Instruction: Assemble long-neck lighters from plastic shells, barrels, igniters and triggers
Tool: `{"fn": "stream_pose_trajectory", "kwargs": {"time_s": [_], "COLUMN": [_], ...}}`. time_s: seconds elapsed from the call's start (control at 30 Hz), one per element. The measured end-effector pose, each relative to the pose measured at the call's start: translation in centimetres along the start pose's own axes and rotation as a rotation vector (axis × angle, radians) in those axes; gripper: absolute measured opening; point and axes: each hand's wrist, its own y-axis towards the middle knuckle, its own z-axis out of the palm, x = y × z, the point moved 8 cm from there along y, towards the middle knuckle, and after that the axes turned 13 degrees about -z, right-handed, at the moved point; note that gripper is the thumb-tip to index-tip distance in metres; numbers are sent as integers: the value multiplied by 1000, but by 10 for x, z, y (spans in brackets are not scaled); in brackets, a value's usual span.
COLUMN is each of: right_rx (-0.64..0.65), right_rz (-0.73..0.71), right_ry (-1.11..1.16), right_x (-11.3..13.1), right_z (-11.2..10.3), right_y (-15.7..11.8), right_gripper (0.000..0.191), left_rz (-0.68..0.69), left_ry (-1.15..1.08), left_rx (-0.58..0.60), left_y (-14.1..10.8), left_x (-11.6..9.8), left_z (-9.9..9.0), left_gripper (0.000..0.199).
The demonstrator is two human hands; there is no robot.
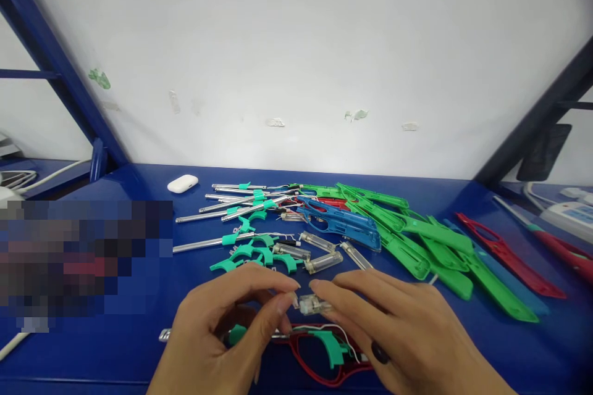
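Observation:
My right hand (393, 315) grips a clear fuel tank (311, 304) by the fingertips, its fitted end facing left. Thumb and forefinger of my left hand (241, 315) pinch a small clear piece (295, 301) just beside that end; its exact kind is too small to tell. Below both hands lies a red lighter shell half (308, 367) with a green trigger (331, 349) and a white wire (345, 336) in it. A metal tube (164, 335) runs left from the shell, partly hidden behind my left hand.
Beyond my hands lie loose clear tanks (323, 262), green triggers (266, 255) and metal tubes with wires (199, 245). Blue (340, 222) and several green shell halves (405, 253) spread rightward. Red shells (509, 256) lie far right. A white case (182, 183) sits back left.

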Motion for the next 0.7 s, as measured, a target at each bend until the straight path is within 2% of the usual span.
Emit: {"fn": "stream_pose_trajectory", "kwargs": {"time_s": [0.17, 0.5, 0.7], "right_rx": [0, 22, 5], "right_rz": [2, -4, -29], "right_ry": [11, 4, -37], "right_x": [0, 1, 5], "right_z": [0, 0, -5], "right_y": [1, 1, 5], "right_gripper": [47, 40, 48], "left_rz": [32, 24, 23], "left_ry": [17, 151, 54], "left_rx": [20, 5, 124], "left_y": [1, -3, 1], "left_x": [-2, 12, 1], "left_z": [-1, -2, 8], "left_gripper": [16, 21, 30]}}
